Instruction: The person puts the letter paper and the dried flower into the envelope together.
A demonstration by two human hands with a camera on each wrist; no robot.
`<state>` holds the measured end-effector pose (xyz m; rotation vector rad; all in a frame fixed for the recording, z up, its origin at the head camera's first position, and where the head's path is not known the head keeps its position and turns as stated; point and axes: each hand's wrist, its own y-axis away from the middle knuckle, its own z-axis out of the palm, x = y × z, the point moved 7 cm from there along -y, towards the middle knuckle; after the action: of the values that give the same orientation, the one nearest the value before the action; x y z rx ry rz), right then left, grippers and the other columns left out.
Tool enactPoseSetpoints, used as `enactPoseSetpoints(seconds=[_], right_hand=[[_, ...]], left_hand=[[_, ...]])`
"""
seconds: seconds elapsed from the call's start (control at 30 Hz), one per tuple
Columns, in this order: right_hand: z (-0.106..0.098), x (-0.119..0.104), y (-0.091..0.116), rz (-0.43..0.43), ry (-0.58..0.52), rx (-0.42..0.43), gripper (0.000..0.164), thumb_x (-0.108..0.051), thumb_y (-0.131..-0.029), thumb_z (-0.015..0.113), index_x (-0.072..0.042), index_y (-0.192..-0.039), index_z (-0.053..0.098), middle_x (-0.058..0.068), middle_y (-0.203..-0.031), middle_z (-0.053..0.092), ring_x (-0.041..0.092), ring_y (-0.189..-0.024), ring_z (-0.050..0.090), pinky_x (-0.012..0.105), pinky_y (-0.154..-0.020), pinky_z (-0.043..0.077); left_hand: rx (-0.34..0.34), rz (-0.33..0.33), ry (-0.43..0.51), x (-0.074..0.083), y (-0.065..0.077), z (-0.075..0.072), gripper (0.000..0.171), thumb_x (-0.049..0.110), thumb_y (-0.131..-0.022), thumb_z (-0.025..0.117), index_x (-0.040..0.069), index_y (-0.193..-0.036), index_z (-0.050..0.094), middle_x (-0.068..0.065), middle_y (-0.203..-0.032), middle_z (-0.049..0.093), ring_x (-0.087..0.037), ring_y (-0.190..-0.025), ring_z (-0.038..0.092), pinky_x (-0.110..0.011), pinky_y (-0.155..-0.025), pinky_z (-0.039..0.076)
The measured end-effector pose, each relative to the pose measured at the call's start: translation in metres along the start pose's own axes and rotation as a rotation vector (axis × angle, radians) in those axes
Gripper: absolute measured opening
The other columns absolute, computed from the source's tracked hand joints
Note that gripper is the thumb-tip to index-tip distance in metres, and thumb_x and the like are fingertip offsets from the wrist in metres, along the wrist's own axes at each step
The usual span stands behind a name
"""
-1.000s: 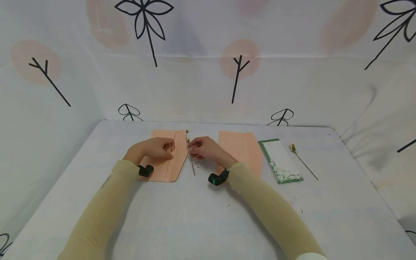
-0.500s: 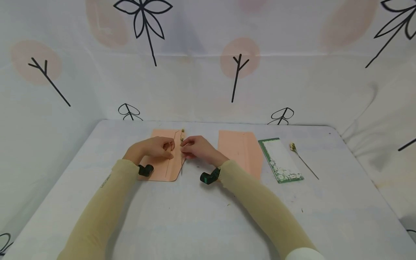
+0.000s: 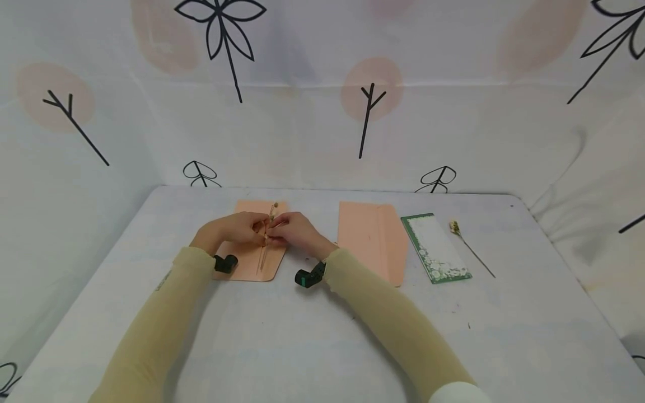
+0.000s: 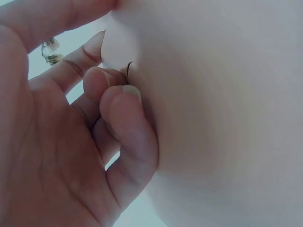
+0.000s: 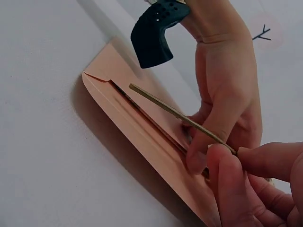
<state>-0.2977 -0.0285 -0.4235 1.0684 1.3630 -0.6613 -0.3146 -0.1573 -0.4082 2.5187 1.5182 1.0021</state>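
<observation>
2 envelopes [image 3: 373, 240], card [image 3: 437, 246] right, flower [image 3: 456, 229] farther right

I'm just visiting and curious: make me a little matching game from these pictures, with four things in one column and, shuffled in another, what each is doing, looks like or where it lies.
Things:
1. right hand
2. card
3. left hand
4. loose flower

Descriptions:
A. holds a peach envelope
B. lies to the right of the card
C. pinches a flower stem
D. white with a green border

Pairs: 1-C; 2-D; 3-A; 4-B
</observation>
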Motion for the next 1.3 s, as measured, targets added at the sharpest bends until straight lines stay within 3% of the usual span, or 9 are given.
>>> enactPoseSetpoints(seconds=[0.2,0.6,0.9,1.17,1.3], right_hand=[[0.004,0.012,-0.003,0.011,-0.085,0.005,0.017,-0.004,-0.095,0.063,0.004,-0.11,0.063,0.012,-0.098,0.07,0.015,-0.079,0.07,0.028,-0.074,0.056],[0.006,0.014,-0.004,-0.025,-0.076,0.054,0.016,-0.006,-0.094,0.067,0.001,-0.109,0.066,0.01,-0.085,0.073,0.017,-0.075,0.072,0.027,-0.073,0.056],[0.004,0.014,-0.002,-0.011,-0.077,0.085,0.015,-0.008,-0.093,0.069,-0.001,-0.106,0.067,0.009,-0.083,0.073,0.016,-0.074,0.072,0.027,-0.071,0.056],[0.005,0.014,-0.002,0.009,-0.113,0.099,0.015,-0.006,-0.094,0.067,0.0,-0.107,0.065,0.009,-0.086,0.073,0.016,-0.072,0.071,0.027,-0.069,0.056],[0.005,0.013,-0.002,0.023,-0.123,0.112,0.014,-0.006,-0.094,0.067,0.0,-0.107,0.066,0.009,-0.086,0.073,0.016,-0.072,0.071,0.027,-0.068,0.056]], left_hand=[[0.019,0.026,0.001,-0.001,-0.001,0.0,0.019,0.015,-0.086,0.063,0.016,-0.104,0.058,-0.004,-0.081,0.044,-0.021,-0.078,0.045,-0.035,-0.07,0.032],[0.071,0.081,0.03,-0.006,0.003,0.0,0.014,0.015,-0.088,0.064,0.015,-0.099,0.056,-0.004,-0.078,0.044,-0.019,-0.073,0.045,-0.034,-0.068,0.033],[0.089,0.097,0.102,-0.007,0.006,-0.002,0.013,0.017,-0.09,0.066,0.015,-0.098,0.056,-0.004,-0.076,0.045,-0.02,-0.071,0.044,-0.035,-0.067,0.033],[0.138,0.126,0.09,-0.007,0.007,-0.007,0.007,0.008,-0.09,0.054,0.014,-0.093,0.054,-0.003,-0.076,0.044,-0.02,-0.07,0.044,-0.034,-0.065,0.032],[0.159,0.149,0.092,-0.002,0.009,-0.009,0.004,0.009,-0.092,0.055,0.013,-0.092,0.053,-0.002,-0.075,0.044,-0.018,-0.069,0.044,-0.033,-0.064,0.033]])
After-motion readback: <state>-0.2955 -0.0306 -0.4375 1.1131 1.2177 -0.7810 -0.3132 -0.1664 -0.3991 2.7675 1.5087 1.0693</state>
